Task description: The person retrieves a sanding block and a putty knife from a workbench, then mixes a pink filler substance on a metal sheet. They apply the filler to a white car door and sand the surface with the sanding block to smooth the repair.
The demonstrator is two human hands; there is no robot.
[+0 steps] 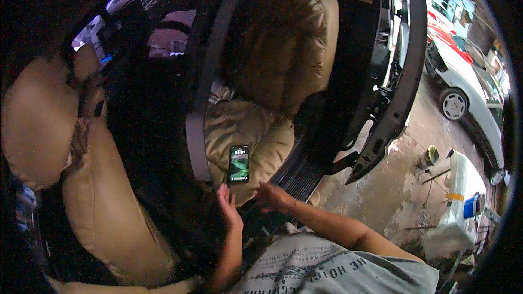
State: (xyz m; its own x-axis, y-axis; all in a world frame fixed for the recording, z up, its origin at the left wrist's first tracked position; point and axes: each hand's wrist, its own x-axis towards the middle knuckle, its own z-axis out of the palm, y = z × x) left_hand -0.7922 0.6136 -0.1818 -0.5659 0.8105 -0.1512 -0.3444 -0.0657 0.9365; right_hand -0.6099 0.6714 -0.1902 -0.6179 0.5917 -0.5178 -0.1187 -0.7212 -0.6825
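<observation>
A smartphone [239,164] with a lit green screen lies face up on a tan padded seat cushion [275,144] inside a vehicle. Just below the phone, at the cushion's near edge, my left hand [230,207] is raised with its fingers stretched out and nothing in it. My right hand [274,198] hovers to the right of it by the same edge. Its fingers look apart and empty, though they are dim and slightly blurred. Neither hand appears to touch the phone. Behind the cushion rises the tan seat backrest [289,43].
A grey strap-like pillar [199,125] runs along the seat's left side. Further left are more tan seats [103,201]. The open door [389,109] stands to the right. Beyond it are a white car [463,71], a blue-and-white can [474,206] and a worn concrete floor [359,196].
</observation>
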